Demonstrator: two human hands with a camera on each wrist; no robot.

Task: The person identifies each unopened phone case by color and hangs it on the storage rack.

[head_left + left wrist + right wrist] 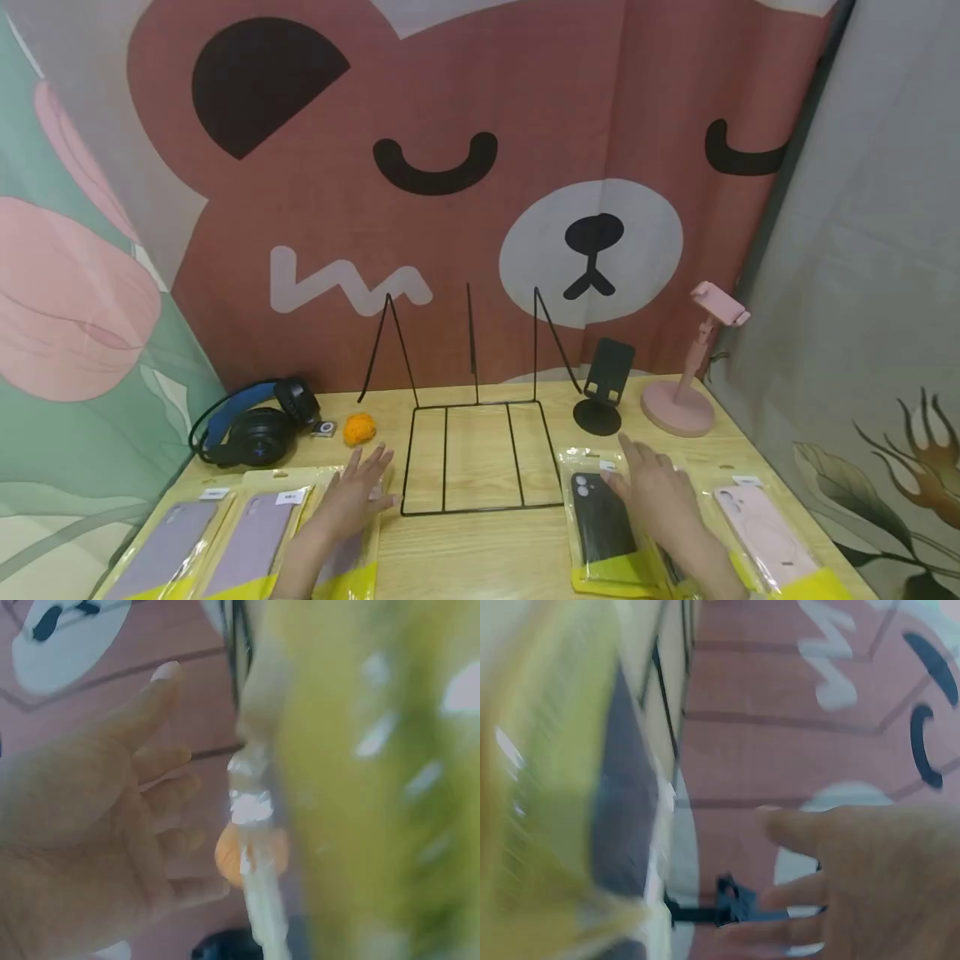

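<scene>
Above the surface (465, 558), the left hand (351, 498) is hovering, fingers spread, over a packaged lavender phone case (343, 557); the right hand (663, 504), fingers extended, is hovering by a packaged black phone case (602, 521) near a wire rack (445, 458).

1. Head view's evenly lit, kinda flat; surface (468, 546) between left hand (351, 496) and right hand (660, 492) looks reasonably clear.
2. Left wrist cam's hazy: yellow wrapper (352, 795) beside that hand is total blur with white glare spots.
3. Right wrist's soft too, nearby yellow packet (551, 772) smeared outta focus.
</scene>
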